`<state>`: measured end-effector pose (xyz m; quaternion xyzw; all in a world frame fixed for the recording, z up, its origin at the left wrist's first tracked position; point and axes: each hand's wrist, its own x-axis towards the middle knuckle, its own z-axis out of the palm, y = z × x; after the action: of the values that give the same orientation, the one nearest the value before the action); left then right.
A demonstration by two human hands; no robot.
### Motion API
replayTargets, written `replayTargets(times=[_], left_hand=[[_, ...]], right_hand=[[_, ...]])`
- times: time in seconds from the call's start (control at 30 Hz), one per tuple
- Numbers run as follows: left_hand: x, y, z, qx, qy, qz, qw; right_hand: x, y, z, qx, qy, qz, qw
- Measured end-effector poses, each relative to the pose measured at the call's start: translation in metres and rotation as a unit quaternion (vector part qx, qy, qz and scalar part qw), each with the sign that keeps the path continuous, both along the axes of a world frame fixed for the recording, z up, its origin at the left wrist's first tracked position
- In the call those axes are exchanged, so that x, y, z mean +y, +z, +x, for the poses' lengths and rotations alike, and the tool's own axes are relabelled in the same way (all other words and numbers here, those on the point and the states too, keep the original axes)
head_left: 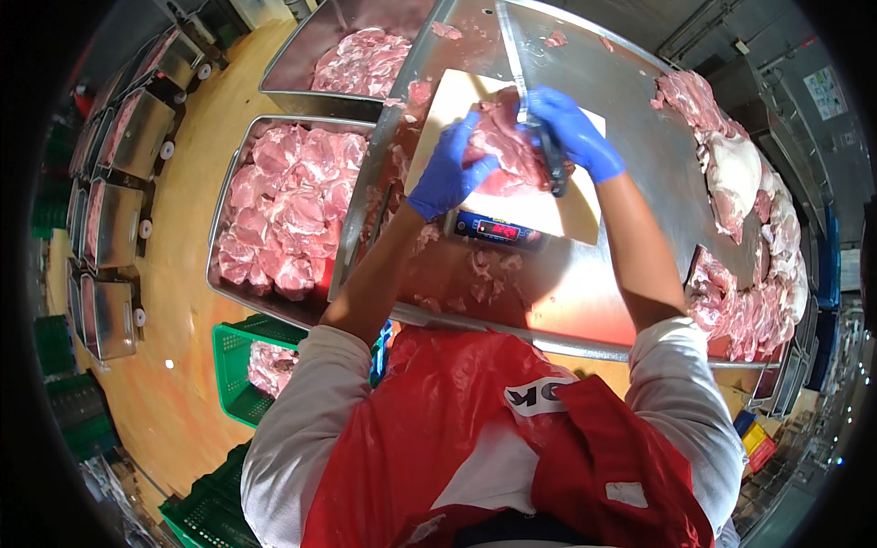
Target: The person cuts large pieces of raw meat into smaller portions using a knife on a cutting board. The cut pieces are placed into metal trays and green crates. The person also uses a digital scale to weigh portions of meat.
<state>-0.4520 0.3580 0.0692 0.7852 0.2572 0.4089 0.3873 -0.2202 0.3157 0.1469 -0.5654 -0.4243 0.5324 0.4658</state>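
Observation:
A pale cutting board [575, 215] rests on a scale [475, 230] with a red display on the steel table. On the board lies a piece of raw pink meat [507, 164]. My blue-gloved left hand [448, 169] grips the meat's left side, thumb and fingers curved around it. My blue-gloved right hand [571, 132], at the meat's upper right, holds a black-handled knife [514, 64], its long blade pointing away from me past the board's far edge.
Steel tubs of meat cuts [283, 205] [361, 64] stand left, a green crate [233, 374] below them. Large meat pieces [731, 183] line the table's [639, 256] right side, with small scraps near the board. Racks of trays [119, 237] stand along the left.

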Motion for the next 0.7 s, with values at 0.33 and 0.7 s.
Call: replayTargets(times=[0.33,0.7], left_hand=[[-0.006,-0.027,0.057,0.01,0.042,0.089,0.995],[0.08,-0.029,-0.005,0.041,-0.205,-0.166,0.964]], right_hand=[[-0.015,-0.042,0.1,-0.014,-0.07,-0.013,0.997],[-0.046,0.003,0.002,-0.24,-0.034,0.089,0.966]])
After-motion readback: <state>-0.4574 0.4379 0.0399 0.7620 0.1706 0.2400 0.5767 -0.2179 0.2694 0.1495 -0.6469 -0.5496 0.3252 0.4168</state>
